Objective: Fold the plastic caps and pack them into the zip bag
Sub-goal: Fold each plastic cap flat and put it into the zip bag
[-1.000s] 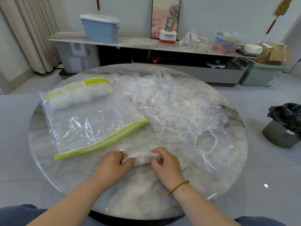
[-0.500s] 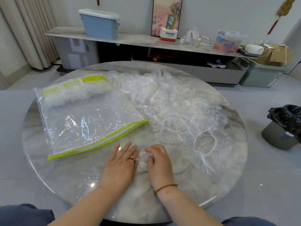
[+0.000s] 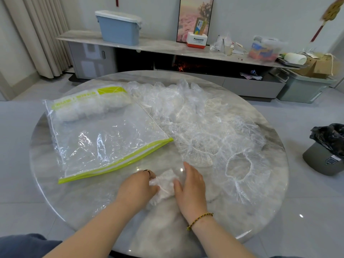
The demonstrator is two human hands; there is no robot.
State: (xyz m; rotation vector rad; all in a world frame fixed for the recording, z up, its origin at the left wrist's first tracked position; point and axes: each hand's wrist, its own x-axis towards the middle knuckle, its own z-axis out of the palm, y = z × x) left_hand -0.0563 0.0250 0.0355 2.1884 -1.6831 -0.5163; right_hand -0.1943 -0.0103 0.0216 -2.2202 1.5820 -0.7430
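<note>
On desk [image 3: 74,202], near front: one cap [image 3: 163,183], folded, pinched by curled left grip [image 3: 137,185], touched by straight-fingered right grip [image 3: 191,185]. Far left: one zip bag [image 3: 104,138]. Far right: loose caps [image 3: 204,131], count unclear.

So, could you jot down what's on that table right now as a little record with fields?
Surface: round marble table
Left hand: grips the bunched cap
Right hand: fingers straight, thumb against the same cap
Zip bag: lies flat on the left, green zip edge nearest the person
Inside bag: folded caps at the far end
Loose caps: spread in a heap on the right
</note>
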